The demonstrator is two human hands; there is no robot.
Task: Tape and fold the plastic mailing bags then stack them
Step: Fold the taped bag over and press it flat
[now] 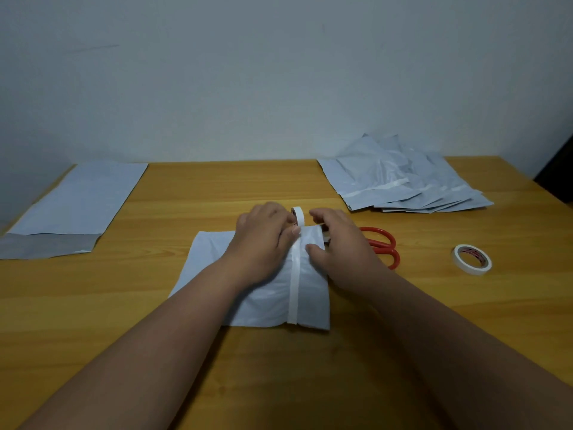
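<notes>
**Running the tape strip to the far edge of the folded bag**

At the far left of the wooden table [310, 383] lies a flat mailing bag [77, 200], its long axis running near to far and its grey flap end toward us. Moving right to the middle, we have the folded mailing bag [254, 302] flat on the wood, wider left to right than deep. A white tape strip [294, 293] crosses it from the near edge to the far edge, so the tape's long axis points away from us.

Our left hand [263, 240] presses down on the bag, its curled fingers holding a small tape roll [298, 216] at the far edge. Our right hand [341, 243] rests just beside the strip, thumb and fingers bent over the bag's far right corner; we cannot tell whether they pinch the plastic.

To do this well, we should keep the roll low and taut, and smooth the strip along its length before cutting, we judge.

Farther right lie red-handled scissors [383, 248], then a second tape roll [471, 259]. A loose pile of bags [403, 178] sits at the far right.
</notes>
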